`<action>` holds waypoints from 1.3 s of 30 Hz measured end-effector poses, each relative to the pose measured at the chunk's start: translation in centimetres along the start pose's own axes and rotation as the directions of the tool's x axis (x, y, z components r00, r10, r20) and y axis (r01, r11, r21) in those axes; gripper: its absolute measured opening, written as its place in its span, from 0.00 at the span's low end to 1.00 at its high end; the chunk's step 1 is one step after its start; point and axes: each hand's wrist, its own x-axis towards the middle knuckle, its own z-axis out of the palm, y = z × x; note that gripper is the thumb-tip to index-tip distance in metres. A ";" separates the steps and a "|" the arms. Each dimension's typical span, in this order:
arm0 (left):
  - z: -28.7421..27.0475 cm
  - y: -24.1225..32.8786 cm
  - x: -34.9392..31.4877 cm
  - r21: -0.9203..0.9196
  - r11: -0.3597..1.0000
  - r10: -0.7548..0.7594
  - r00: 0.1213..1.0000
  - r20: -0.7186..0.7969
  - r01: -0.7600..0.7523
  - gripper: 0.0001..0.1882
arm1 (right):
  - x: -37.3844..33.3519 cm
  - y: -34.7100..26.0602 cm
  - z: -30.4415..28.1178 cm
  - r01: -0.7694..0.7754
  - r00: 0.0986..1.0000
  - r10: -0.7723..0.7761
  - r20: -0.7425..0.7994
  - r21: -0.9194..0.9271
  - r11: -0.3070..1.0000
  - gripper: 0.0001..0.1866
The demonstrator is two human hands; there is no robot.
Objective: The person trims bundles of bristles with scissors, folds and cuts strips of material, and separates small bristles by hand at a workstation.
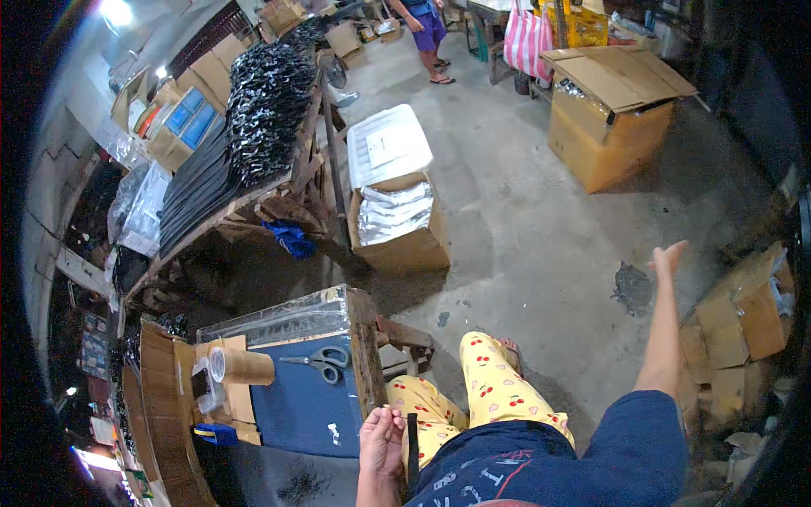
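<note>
My left hand [380, 444] is closed in a pinch by the corner of the low worktable. A narrow black strap [412, 444] hangs at its fingertips, in front of my yellow patterned trousers; the exact point of grip is hard to make out. Stretched far out to the right over the floor, my right hand [668, 256] holds nothing and its fingers look apart. On the table's blue surface [287, 422] lie grey-handled scissors [325, 363] and a roll of brown tape [242, 367], both left of my left hand.
Black straps [262, 110] are piled on a wooden rack. A carton of silvery packets [393, 215] stands beside it, near a white lid [389, 144]. A large carton [604, 139] sits far right, more cartons [735, 313] nearer. Another person [427, 34] stands at the back.
</note>
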 end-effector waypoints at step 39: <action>-1.9 -8.1 7.2 -0.495 0.806 -0.305 0.944 0.126 0.326 0.05 | -41.5 -0.2 4.2 0.688 0.136 -0.165 0.977 0.026 0.725 0.47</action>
